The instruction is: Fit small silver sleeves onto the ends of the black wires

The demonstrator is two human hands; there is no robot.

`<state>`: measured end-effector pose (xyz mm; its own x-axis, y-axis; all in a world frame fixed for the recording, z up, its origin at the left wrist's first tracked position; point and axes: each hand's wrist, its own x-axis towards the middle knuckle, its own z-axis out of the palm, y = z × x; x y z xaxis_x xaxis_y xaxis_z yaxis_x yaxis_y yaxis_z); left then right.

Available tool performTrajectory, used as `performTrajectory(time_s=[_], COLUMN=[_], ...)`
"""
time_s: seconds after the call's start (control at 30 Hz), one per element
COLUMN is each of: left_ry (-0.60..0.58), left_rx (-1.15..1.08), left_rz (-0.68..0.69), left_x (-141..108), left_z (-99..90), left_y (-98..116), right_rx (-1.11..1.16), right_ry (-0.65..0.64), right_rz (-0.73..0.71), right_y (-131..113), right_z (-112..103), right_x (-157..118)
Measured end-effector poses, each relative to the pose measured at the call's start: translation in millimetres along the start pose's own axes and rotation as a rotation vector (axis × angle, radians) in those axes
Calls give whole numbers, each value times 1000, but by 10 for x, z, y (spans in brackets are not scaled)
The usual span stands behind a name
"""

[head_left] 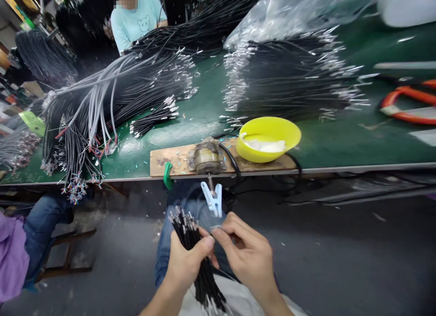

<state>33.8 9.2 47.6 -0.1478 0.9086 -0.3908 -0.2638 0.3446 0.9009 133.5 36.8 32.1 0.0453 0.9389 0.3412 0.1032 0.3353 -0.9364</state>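
Note:
My left hand [187,259] is wrapped round a bundle of short black cables [206,279], whose stripped, silvery ends point up and away from me. Close beside it, the thumb and fingers of my right hand [247,254] are pinched together near the tips of the left fingers; what lies between them is too small and blurred to make out. Just beyond the right fingertips, a light blue plastic clip [214,200] sits on the shaft of a small worn motor [207,157]. The motor is mounted on a wooden board [177,159] at the table's front edge.
On the green table [200,109], a yellow bowl [269,141] with white material stands right of the motor. Piles of black cables [286,75] and grey cables [102,88] lie behind. Orange-handled scissors [391,102] are at right. A person [141,22] sits across; another's purple sleeve [13,257] shows left.

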Motion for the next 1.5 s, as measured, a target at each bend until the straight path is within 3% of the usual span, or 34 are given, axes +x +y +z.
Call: performTrajectory(time_s=[0.07, 0.13, 0.33, 0.47, 0.63, 0.73, 0.87, 0.93, 1.0, 1.07, 1.13, 1.2, 1.27, 1.37, 1.5], left_ry=[-18, -59, -169, -197, -130, -83, -21, -45, -46, 8, 56, 90, 138, 215, 230], left_rx=[-81, -154, -214, -187, -131, -113, -74, -67, -51, -14, 30, 72, 122, 166, 147], left_rz=[25, -22, -171, -265, -172, -103, -35, -78, -117, -112, -84, -58, -13, 69, 26], left_x=[19, 45, 136, 164, 112, 79, 68, 74, 83, 92, 95, 86, 68, 52, 111], left_z=[-2, -12, -81, -135, -113, -56, 0, -7, -38, -76, -97, -88, -53, -7, -64], left_y=[-2, 7, 19, -41, -72, -44, 6, 11, -3, -24, -29, -4, 39, 67, -67], right_rx=[57, 140, 436, 435, 489, 420, 44, 7, 147, 349, 467, 483, 467, 421, 265], right_ry=[56, 28, -268, -230, -208, -129, 87, 72, -66, -246, -312, -231, -131, -81, -24], right_rz=[-5, 30, 319, 377, 456, 362, 9, -63, 30, 227, 378, 415, 375, 307, 203], right_y=[-13, -2, 146, 155, 133, 107, 48, 43, 66, 111, 172, 233, 277, 286, 226], right_z=[46, 64, -33, -72, -44, -3, 16, -7, -47, -90, -126, -146, -149, -134, -130], right_x=[-1, 4, 53, 95, 102, 54, 14, 40, 92, 148, 182, 180, 149, 83, 24])
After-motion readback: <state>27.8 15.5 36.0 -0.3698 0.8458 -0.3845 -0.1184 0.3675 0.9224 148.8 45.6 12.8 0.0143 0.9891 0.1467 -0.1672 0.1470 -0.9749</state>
